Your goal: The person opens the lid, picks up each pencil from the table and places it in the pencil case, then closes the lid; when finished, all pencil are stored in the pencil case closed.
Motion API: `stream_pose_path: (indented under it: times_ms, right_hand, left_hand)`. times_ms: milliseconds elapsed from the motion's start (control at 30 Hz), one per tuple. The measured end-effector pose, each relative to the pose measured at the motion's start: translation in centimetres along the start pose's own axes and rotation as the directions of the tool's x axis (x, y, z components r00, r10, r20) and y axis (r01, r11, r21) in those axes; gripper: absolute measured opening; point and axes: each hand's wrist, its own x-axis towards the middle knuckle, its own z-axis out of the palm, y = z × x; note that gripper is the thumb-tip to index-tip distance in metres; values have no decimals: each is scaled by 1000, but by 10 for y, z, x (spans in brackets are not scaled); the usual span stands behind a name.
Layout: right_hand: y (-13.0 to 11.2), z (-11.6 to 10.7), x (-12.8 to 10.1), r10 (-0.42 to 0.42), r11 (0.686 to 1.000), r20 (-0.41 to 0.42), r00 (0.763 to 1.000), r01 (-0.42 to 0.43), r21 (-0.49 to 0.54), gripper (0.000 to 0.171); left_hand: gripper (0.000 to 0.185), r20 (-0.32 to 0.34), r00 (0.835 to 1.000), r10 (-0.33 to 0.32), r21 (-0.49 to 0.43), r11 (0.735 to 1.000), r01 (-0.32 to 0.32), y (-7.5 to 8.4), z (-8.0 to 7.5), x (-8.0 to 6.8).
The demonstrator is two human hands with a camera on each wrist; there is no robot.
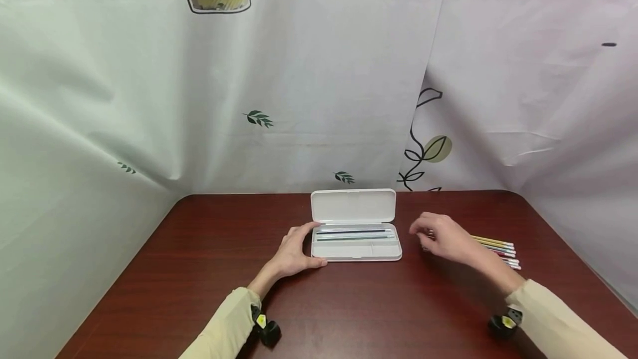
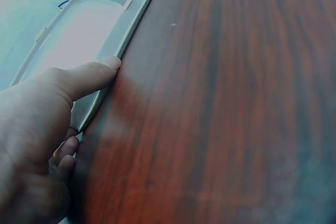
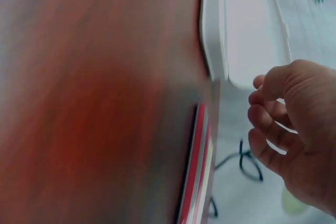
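Note:
An open white pencil case (image 1: 341, 251) lies on the table, its lid (image 1: 354, 206) raised toward the back. Inside its long compartment lie a few pencils (image 1: 355, 231), dark and pale blue-grey. My left hand (image 1: 293, 254) grips the case's left end, thumb at the front corner and fingers at the back; in the left wrist view the thumb (image 2: 92, 78) presses the front edge. To the right of the case, my right hand (image 1: 446, 236) hovers with loosely bent fingers and nothing between them. Several coloured pencils (image 1: 498, 245) lie beyond it, partly hidden by the hand and forearm.
The dark red-brown wooden table (image 1: 349, 309) ends at the back against a pale cloth (image 1: 319, 71) printed with plants. Cloth also hangs along the left and right sides. Each wrist carries a small black camera.

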Motion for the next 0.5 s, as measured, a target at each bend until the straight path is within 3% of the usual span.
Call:
stream_pose_path:
  times_ms: [267, 500]
  right_hand:
    - [11, -25, -50, 56, 994, -58, 997, -61, -94, 28]
    - [11, -36, -83, 143, 982, -46, 989, -148, -121, 32]
  left_hand:
    - [85, -6, 1000, 4, 6, 1000, -4, 0, -1, 0]
    - [85, -3, 1000, 1, -4, 1000, -1, 0, 0, 0]
